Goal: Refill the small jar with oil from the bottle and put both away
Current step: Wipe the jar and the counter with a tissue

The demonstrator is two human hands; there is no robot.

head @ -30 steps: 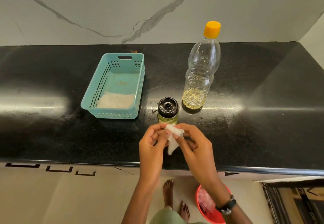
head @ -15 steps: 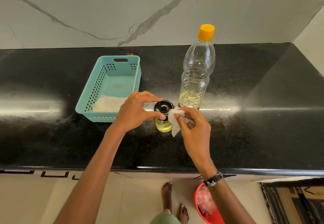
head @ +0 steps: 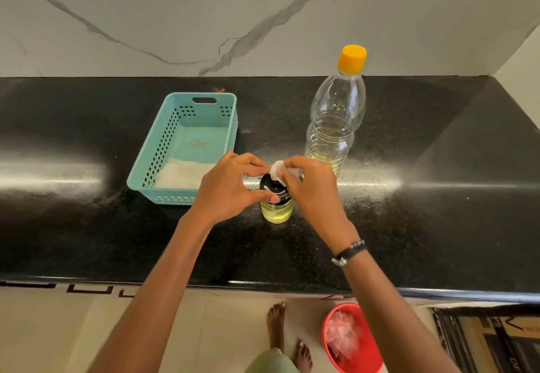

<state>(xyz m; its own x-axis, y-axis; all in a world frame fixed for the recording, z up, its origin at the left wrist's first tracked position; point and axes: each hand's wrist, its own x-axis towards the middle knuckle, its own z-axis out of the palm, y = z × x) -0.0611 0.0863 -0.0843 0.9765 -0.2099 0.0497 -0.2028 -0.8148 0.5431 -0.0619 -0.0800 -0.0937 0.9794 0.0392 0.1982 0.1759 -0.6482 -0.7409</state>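
Small jar (head: 276, 210): stands upright on the black countertop (head: 409, 226), near its front middle, holding pale yellow oil in its clear lower body and closed by a black lid (head: 273, 188). Left hand (head: 230, 190): fingers and thumb curled round the lid's rim, thumb tip pressed against the near side of the lid. Right hand (head: 312, 190): fingertips pinch a small white tissue (head: 279, 169) and hold it against the far upper edge of the lid; a dark wristband (head: 349, 252) sits on that wrist. Bottle (head: 336, 115): clear plastic, upright, yellow cap (head: 352, 58) fitted, a low level of oil in its base; it stands just behind and to the right of the jar, apart from it. Teal basket (head: 152, 168): perforated walls, placed left of the jar on the same countertop, a white folded cloth (head: 181, 175) lying in its near end. Below the counter edge, a red bin (head: 371, 352) sits on the floor beside the person's bare feet (head: 276, 323). Marble wall (head: 175, 16) backs the counter.
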